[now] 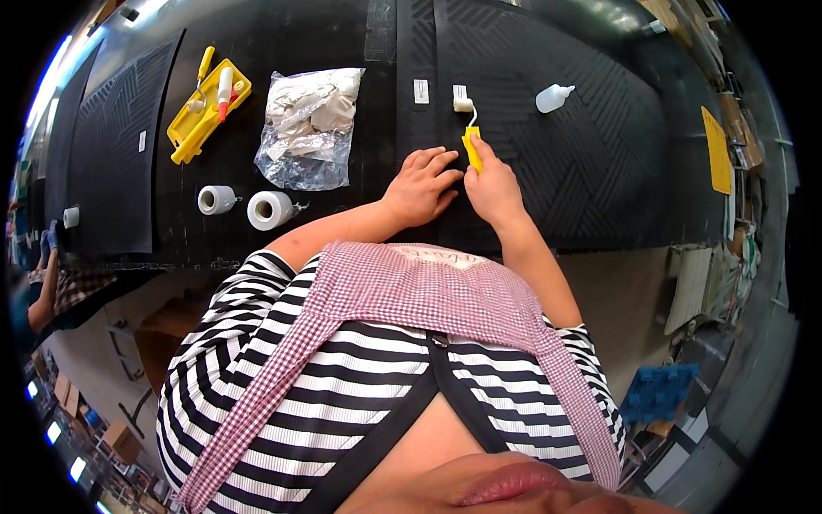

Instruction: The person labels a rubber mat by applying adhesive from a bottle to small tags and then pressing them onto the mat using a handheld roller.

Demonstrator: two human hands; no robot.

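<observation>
My right hand (495, 190) is closed round the yellow handle of a small paint roller (473, 147). The roller's white head points away from me and lies over a small white label (460, 92) on a black patterned sheet (548, 163). Beside it, my left hand (419, 188) rests flat on the black surface with its fingers spread, holding nothing. A second white label (420, 92) sits on a narrow black strip (417, 120) just left of the roller. Further right on the patterned sheet lies a white squeeze bottle (554, 98).
At left, a yellow paint tray (193, 128) holds another roller and a white bottle with a red tip. Nearby are a clear bag of whitish cloth pieces (310, 124) and two white film rolls (270, 210) (216, 200). Another person's gloved hands (49, 242) show at far left.
</observation>
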